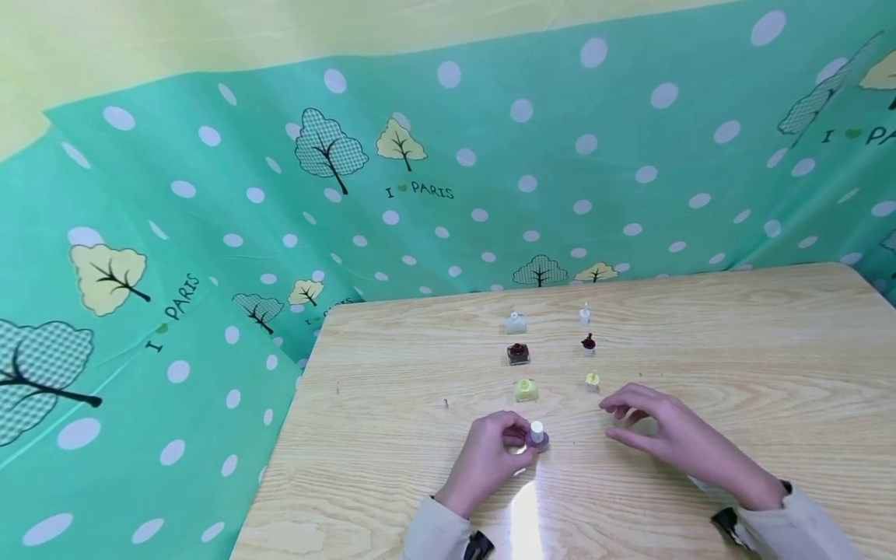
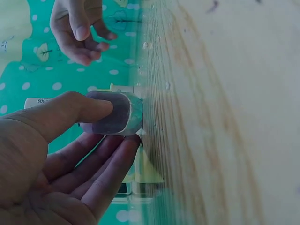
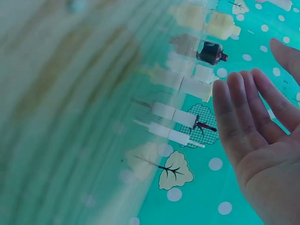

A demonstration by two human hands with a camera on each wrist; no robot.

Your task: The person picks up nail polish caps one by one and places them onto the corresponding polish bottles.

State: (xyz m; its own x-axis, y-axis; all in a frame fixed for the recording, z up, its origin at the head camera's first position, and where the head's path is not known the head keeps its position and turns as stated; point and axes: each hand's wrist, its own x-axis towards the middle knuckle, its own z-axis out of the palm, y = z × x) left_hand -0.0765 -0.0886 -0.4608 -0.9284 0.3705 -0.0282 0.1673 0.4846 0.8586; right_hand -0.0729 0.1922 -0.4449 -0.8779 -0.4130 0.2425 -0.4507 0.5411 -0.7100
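My left hand (image 1: 486,459) pinches a purple nail polish bottle (image 2: 112,115) between thumb and fingers. The bottle stands upright at the tabletop, and its white cap (image 1: 537,431) is on. My right hand (image 1: 672,435) hovers to the right of it with fingers loosely bent, holding nothing. Nearest to that hand is a white cap with a yellow brush (image 1: 593,381), standing brush-up. Left of this cap sits an uncapped yellow nail polish bottle (image 1: 526,390).
Behind the yellow bottle stand an uncapped dark red bottle (image 1: 518,355) and a pale clear bottle (image 1: 515,323). Their caps, a dark-brushed one (image 1: 588,345) and a white-brushed one (image 1: 584,314), stand brush-up to the right. A green dotted cloth (image 1: 420,233) hangs along the wooden table's (image 1: 378,467) back and left.
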